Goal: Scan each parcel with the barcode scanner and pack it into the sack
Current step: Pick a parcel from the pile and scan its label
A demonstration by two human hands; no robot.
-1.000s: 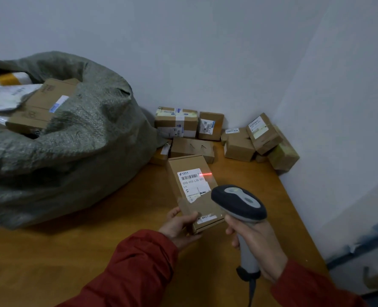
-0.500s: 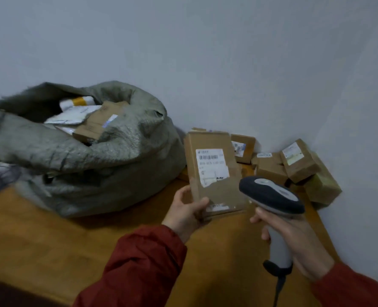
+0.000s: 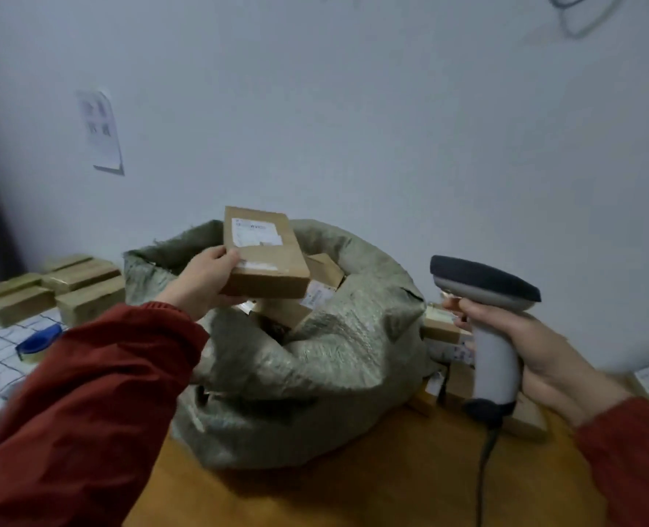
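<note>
Gripping a flat brown cardboard parcel with a white label (image 3: 266, 256) by its lower-left corner in the left hand (image 3: 205, 283), holding it at frame centre just over the open mouth of the grey-green woven sack (image 3: 315, 367) (other cardboard boxes (image 3: 325, 268) lying inside). Clasping the handle of a grey, dark-headed pistol-shaped barcode scanner (image 3: 482, 279) in the right hand (image 3: 551, 355) at centre right, well apart from the parcel.

One sack (image 3: 315, 374), one scanner (image 3: 486, 283), one tape roll (image 3: 38, 342), two hands (image 3: 201, 283) (image 3: 539, 348), one held parcel (image 3: 266, 256), several other parcels (image 3: 87, 304).
</note>
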